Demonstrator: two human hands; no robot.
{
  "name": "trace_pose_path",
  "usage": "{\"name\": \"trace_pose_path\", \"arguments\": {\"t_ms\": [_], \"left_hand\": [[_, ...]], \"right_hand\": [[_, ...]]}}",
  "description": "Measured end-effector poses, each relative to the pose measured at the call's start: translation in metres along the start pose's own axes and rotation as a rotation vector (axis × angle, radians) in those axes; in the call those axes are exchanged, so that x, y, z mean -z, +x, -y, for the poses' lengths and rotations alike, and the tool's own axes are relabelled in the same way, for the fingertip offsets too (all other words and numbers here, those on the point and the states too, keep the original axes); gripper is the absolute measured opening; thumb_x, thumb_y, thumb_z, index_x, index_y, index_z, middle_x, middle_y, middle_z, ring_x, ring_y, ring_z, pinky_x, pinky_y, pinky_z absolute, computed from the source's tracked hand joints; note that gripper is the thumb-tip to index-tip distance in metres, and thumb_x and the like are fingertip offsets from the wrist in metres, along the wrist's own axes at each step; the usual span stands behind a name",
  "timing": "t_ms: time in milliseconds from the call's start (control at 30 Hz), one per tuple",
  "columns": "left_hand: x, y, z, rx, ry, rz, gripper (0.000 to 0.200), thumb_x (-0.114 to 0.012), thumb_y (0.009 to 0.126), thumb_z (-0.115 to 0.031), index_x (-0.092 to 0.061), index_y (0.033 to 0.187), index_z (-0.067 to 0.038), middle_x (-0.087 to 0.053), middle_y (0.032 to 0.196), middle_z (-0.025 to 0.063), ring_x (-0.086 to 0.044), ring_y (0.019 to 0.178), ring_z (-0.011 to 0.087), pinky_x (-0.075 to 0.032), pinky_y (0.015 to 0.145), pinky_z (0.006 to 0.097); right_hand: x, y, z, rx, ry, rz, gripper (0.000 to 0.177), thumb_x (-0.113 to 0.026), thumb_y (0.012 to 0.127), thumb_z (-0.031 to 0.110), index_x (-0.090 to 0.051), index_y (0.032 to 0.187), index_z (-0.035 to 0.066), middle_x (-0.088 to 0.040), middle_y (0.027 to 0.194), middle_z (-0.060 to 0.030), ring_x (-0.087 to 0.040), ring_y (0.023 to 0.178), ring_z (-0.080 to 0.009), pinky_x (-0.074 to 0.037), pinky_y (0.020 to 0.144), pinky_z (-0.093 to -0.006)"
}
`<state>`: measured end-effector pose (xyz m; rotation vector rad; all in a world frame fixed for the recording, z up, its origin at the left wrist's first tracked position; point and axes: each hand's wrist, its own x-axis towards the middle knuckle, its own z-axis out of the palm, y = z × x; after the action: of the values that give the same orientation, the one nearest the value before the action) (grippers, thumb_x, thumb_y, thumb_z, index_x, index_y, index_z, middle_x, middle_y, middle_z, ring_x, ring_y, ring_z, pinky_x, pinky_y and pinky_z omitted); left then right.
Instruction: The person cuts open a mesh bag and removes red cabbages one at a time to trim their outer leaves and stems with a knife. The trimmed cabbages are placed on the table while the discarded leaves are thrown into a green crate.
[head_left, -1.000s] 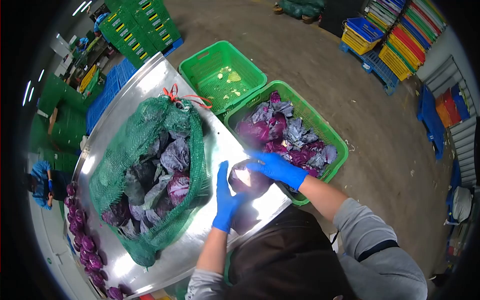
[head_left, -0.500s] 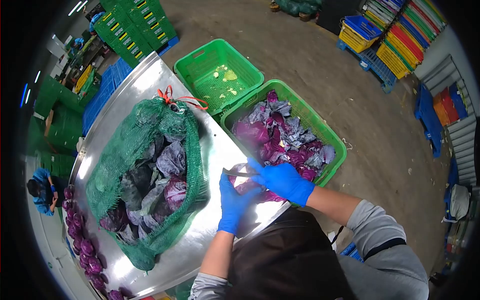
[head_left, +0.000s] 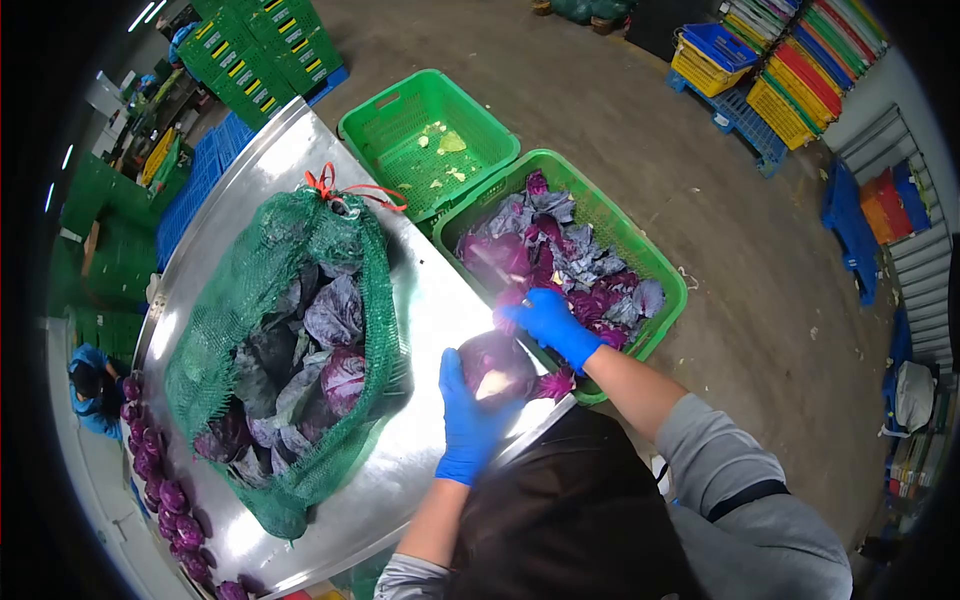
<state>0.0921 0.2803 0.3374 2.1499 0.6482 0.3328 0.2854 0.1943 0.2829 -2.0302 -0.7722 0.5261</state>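
On the near corner of the steel table (head_left: 440, 295), my left hand (head_left: 467, 425) is wrapped around the side of a red cabbage (head_left: 500, 362), which shows a pale cut spot. My right hand (head_left: 558, 325) is closed just beyond it, a purple cabbage leaf (head_left: 508, 305) at its fingertips, blurred by motion. The knife is no longer discernible. A loose purple leaf (head_left: 555, 384) lies by the table edge. Left of my hands sits a green mesh bag (head_left: 215, 330) of red cabbages (head_left: 335, 312), tied with red string (head_left: 325, 182).
Against the table stand a green crate (head_left: 655, 350) full of cabbage leaves and another green crate (head_left: 440, 85) with few scraps. Cabbages (head_left: 173, 495) line the far-left table edge. A person (head_left: 95, 390) in blue stands beyond. Stacked crates (head_left: 268, 60) and pallets (head_left: 745, 125) stand farther off.
My right hand has moved away from the cabbage toward the leaf crate, with a leaf at its fingers. The knife blade seen across the cabbage before is out of sight. The cabbage appears turned.
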Motion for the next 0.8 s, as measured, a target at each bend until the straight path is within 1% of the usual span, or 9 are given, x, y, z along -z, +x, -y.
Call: {"name": "trace_pose_path", "arguments": {"t_ms": [67,100,167,233,333,400,533,633,800], "left_hand": [[0.020,-0.010,-0.015,0.146,-0.239,0.037,0.114,-0.085,0.053,-0.017,-0.015,0.140,0.002,-0.032,0.137,0.0187,-0.036,0.125,0.0296,-0.029,0.107,0.0366],[0.025,-0.014,-0.018,0.285,-0.493,0.073,0.115,-0.086,0.053,-0.015,-0.014,0.141,0.002,-0.032,0.137,0.0183,-0.036,0.125,0.0290,-0.029,0.107,0.0359],[0.027,-0.015,-0.018,0.338,-0.594,0.020,0.115,-0.086,0.053,-0.013,-0.013,0.141,0.002,-0.032,0.137,0.0178,-0.038,0.124,0.0276,-0.031,0.106,0.0350],[0.030,-0.010,-0.021,0.444,-0.513,0.019,0.116,-0.087,0.053,-0.013,-0.013,0.141,0.003,-0.032,0.138,0.0186,-0.039,0.124,0.0268,-0.032,0.105,0.0349],[0.023,-0.003,-0.013,0.410,-0.542,0.037,0.116,-0.087,0.053,-0.013,-0.013,0.140,0.004,-0.034,0.137,0.0192,-0.040,0.123,0.0260,-0.033,0.105,0.0351],[0.020,-0.004,-0.008,0.324,-0.527,0.040,0.116,-0.087,0.054,-0.013,-0.013,0.140,0.004,-0.034,0.137,0.0193,-0.040,0.123,0.0258,-0.033,0.105,0.0351],[0.021,-0.007,-0.001,0.230,-0.449,0.047,0.095,-0.077,0.068,-0.021,-0.018,0.140,-0.002,-0.035,0.135,0.0185,-0.043,0.119,0.0278,-0.039,0.100,0.0389],[0.020,-0.013,0.032,0.137,-0.388,0.006,0.084,-0.071,0.077,-0.023,-0.019,0.140,-0.005,-0.033,0.136,0.0191,-0.045,0.117,0.0295,-0.044,0.096,0.0407],[0.031,-0.001,0.047,0.320,-0.593,0.058,0.107,-0.081,0.062,-0.013,-0.012,0.142,0.000,-0.032,0.140,0.0202,-0.038,0.126,0.0266,-0.039,0.101,0.0352]], "right_hand": [[-0.008,0.011,-0.046,-0.150,-0.215,-0.107,0.022,-0.064,0.080,0.023,-0.065,0.088,0.002,-0.066,0.074,-0.0109,-0.062,0.057,-0.0215,-0.049,0.054,-0.0355],[0.016,0.012,-0.037,-0.555,-0.086,-0.165,0.034,-0.065,0.080,0.028,-0.060,0.100,0.001,-0.067,0.080,-0.0124,-0.063,0.058,-0.0225,-0.049,0.055,-0.0353],[0.019,0.004,-0.034,-0.461,-0.135,-0.134,0.053,-0.066,0.079,0.037,-0.053,0.114,0.000,-0.067,0.084,-0.0150,-0.064,0.063,-0.0258,-0.050,0.058,-0.0378],[0.010,-0.026,0.004,0.230,-0.178,-0.107,0.066,-0.064,0.080,0.045,-0.045,0.125,0.003,-0.066,0.085,-0.0158,-0.065,0.070,-0.0296,-0.050,0.063,-0.0381],[0.007,-0.048,0.072,0.475,-0.413,-0.062,0.066,-0.064,0.078,0.048,-0.045,0.128,0.010,-0.066,0.084,-0.0155,-0.065,0.076,-0.0318,-0.051,0.065,-0.0372],[0.004,-0.051,0.080,0.062,-0.034,0.264,0.060,-0.065,0.075,0.050,-0.051,0.122,0.015,-0.065,0.081,-0.0155,-0.065,0.074,-0.0325,-0.051,0.067,-0.0372],[0.001,-0.055,0.077,0.139,-0.103,0.101,0.046,-0.069,0.073,0.038,-0.058,0.110,0.013,-0.065,0.080,-0.0150,-0.065,0.071,-0.0274,-0.051,0.066,-0.0359],[0.029,-0.051,0.059,-0.309,0.519,0.043,0.029,-0.067,0.073,0.014,-0.061,0.101,0.008,-0.065,0.085,-0.0139,-0.062,0.074,-0.0156,-0.050,0.066,-0.0337],[0.048,-0.030,0.003,-0.295,-0.503,0.072,0.044,-0.069,0.075,0.031,-0.057,0.111,0.009,-0.065,0.084,-0.0165,-0.064,0.077,-0.0332,-0.051,0.070,-0.0398]]}}
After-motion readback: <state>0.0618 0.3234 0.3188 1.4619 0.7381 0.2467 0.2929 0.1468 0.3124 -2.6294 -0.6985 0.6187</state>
